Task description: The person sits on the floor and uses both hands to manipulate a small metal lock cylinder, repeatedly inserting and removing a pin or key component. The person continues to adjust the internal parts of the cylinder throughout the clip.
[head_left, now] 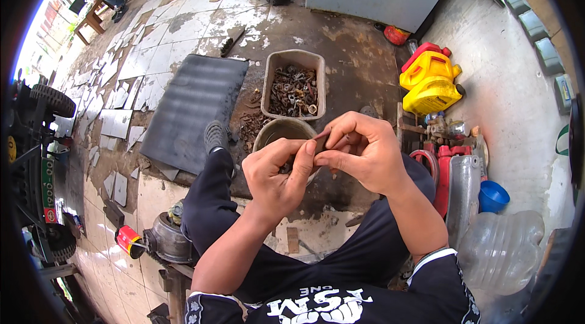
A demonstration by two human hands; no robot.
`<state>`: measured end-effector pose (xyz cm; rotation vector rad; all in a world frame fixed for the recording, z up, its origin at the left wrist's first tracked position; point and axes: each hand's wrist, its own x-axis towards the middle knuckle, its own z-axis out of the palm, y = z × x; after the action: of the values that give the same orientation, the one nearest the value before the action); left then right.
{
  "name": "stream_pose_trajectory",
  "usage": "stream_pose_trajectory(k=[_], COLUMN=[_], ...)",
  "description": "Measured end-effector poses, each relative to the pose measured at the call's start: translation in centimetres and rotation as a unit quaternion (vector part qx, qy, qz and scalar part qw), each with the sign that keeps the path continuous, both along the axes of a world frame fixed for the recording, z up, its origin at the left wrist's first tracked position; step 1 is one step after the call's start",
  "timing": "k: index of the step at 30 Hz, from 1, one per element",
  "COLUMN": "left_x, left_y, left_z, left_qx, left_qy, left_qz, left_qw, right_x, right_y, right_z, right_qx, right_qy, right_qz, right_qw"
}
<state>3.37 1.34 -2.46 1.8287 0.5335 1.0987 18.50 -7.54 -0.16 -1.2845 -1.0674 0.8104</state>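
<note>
Partly covered piece (320, 142), pinching hands (277, 173) (367, 154), half-hidden bucket (272, 131)

Floor tiles (137, 65) cracked and broken up across upper left; dark bare floor (353, 50) exposed at upper centre. Right side bounded by pale wall (487, 62). Low wooden table (91, 21) set upper left, daylight admitted at left edge.

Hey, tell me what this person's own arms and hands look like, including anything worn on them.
The left hand and right hand are ungloved, with no watch or ring visible. Both forearms are bare. The left sleeve and right sleeve are short and black with white trim and pale-patterned strips.
</note>
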Motion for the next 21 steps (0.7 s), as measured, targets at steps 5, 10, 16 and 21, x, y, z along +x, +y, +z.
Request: stream_pose_trajectory(k=[5, 10, 16, 21], left_x=[-0.1, -0.1, 0.4, 0.4], left_y=[-0.3, -0.2, -0.4, -0.2], left_z=[-0.3, 0.1, 0.0, -0.4], left_qx=[-0.016, 0.025, 0.029, 0.09], left_qy=[0.012, 0.002, -0.021, -0.017], left_qz=[0.006, 0.015, -0.004, -0.012], left_qw=[1.0, 1.0, 0.999, 0.996], right_x=[0.4, 1.4, 1.1, 0.3], right_y=[-0.3, -0.1, -0.3, 0.1], right_z=[0.2, 0.8, 0.6, 1.3], right_qx=[-0.031, 0.024, -0.057, -0.021], right_qy=[-0.048, -0.06, -0.02, 0.106], right_qz=[0.013, 0.066, 0.021, -0.014], right_qw=[0.998, 0.996, 0.998, 0.994])
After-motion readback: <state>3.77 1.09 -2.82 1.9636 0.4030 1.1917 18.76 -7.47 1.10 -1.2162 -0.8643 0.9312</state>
